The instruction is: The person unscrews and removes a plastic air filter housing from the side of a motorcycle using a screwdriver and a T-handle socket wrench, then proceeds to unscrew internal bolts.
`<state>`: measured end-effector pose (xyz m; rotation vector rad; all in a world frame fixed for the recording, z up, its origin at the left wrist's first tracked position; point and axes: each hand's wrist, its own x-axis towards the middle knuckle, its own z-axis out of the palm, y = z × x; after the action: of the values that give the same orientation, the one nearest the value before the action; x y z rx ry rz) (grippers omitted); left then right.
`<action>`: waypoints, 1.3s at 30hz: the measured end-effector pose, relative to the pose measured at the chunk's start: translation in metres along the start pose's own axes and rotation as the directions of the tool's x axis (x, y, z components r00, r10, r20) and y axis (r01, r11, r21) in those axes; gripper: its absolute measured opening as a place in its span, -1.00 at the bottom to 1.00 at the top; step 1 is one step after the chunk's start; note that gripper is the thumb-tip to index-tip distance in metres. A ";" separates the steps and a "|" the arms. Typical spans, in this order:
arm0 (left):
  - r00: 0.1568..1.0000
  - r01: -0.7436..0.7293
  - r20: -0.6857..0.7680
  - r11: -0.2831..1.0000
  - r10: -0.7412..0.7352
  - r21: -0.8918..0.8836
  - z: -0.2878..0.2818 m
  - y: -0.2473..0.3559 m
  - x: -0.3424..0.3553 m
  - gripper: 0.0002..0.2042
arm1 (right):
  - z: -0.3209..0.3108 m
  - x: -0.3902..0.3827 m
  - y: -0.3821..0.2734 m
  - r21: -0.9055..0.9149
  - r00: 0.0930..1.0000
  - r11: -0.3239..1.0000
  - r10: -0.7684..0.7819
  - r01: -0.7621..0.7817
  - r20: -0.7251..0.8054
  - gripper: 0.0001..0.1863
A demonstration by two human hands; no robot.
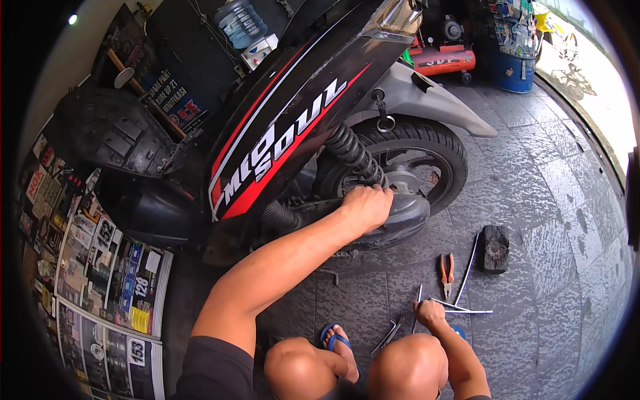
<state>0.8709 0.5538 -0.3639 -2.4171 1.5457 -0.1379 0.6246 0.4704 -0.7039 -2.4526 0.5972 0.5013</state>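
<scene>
Your left hand [365, 205] is clenched at the lower end of the shock spring [355, 157], whose long axis climbs up-left toward the black scooter panel [287, 127], beside the rear wheel [419, 163]. Your right hand [430, 312] grips a T-wrench [460, 311] on the floor [547, 220], near the pliers [446, 270].

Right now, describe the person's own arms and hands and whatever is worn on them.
Both arms are bare from shoulder to wrist: no sleeves, gloves, watch or rings show. The left hand and right hand are bare too. Black shorts and a blue sandal are worn.
</scene>
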 end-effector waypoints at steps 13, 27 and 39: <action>0.980 0.098 -0.162 0.991 -0.113 -0.093 0.007 0.009 -0.011 -0.79 | -0.006 -0.012 -0.008 -0.061 0.963 0.983 -0.181 0.172 -0.198 -0.68; 0.995 0.086 0.060 0.987 -0.079 -0.137 -0.005 0.000 0.000 -0.75 | 0.037 -0.040 0.013 0.099 0.977 0.975 -0.191 0.201 -0.097 -0.73; 0.989 0.020 -0.147 1.000 -0.017 0.019 0.015 -0.003 0.000 -0.74 | 0.043 -0.045 0.016 0.086 0.987 0.984 -0.154 0.158 -0.049 -0.74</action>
<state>0.8770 0.5571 -0.3778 -2.4546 1.5748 -0.3408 0.5696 0.4980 -0.7232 -2.4061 0.4300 0.3528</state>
